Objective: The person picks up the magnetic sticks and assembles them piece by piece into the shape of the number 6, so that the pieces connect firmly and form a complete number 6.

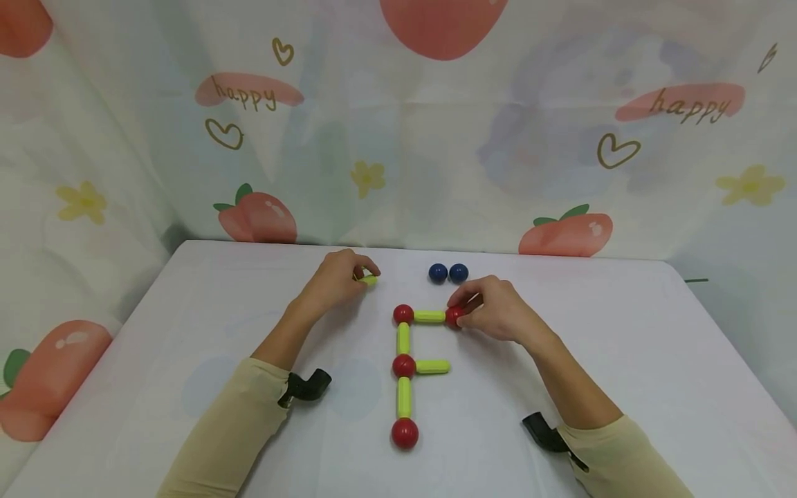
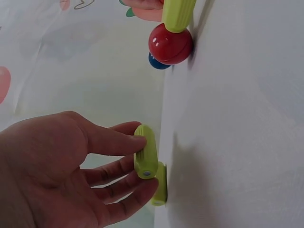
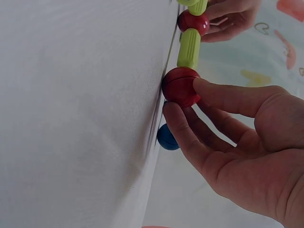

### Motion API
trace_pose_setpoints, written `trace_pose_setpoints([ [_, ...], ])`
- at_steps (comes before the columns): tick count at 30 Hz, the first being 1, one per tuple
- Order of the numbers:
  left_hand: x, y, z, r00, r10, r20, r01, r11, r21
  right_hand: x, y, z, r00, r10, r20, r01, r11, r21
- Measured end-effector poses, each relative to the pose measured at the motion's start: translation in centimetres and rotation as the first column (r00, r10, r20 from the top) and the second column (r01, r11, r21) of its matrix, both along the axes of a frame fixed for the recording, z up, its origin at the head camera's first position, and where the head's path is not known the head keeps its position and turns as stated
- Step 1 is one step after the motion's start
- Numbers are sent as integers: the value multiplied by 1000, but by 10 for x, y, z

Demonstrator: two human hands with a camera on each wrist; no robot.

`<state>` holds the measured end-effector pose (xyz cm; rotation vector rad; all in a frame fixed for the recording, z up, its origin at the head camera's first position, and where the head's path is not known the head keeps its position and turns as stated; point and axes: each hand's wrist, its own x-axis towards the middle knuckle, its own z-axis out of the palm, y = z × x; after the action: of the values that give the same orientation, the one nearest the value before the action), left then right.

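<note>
My left hand (image 1: pixel 337 282) pinches a yellow-green ribbed magnetic rod (image 2: pixel 146 153) between thumb and fingers at the far side of the table. Just behind that rod in the left wrist view, a second yellow-green rod (image 2: pixel 161 190) stands close to the fingertips. My right hand (image 1: pixel 500 311) grips a red ball (image 3: pixel 180 90) with thumb and fingers. This ball touches the right end of a rod (image 1: pixel 429 317) in a flat F-shaped figure. Its upright has a top red ball (image 1: pixel 403 314), a middle red ball (image 1: pixel 404 366) and a bottom red ball (image 1: pixel 405 434), joined by rods.
Two dark blue balls (image 1: pixel 438 273) sit side by side behind the figure. From the middle red ball a short rod (image 1: pixel 433 366) points right, its far end free. A printed cloth (image 1: pixel 398 173) hangs behind the white table (image 1: pixel 623 360). Black wrist mounts (image 1: pixel 309 384) stick out from both sleeves.
</note>
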<state>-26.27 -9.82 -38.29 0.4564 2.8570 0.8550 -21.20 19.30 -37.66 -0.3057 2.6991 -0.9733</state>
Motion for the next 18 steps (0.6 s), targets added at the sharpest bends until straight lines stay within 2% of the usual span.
trace_pose_setpoints([
  [5,2,0,3,999,-29,27,29,999,-13,-1,0,0,1000,0,1,0,1000,-1],
  [8,4,1,6,997,-68,48,68,998,-5,-1,0,0,1000,0,0,0,1000,0],
  [13,11,4,15,985,-152,86,151,988,25,0,0,0,1000,7,-9,-7,1000,-1],
  [18,20,10,25,971,-211,114,208,977,44,0,0,0,1000,7,-13,-7,1000,-2],
])
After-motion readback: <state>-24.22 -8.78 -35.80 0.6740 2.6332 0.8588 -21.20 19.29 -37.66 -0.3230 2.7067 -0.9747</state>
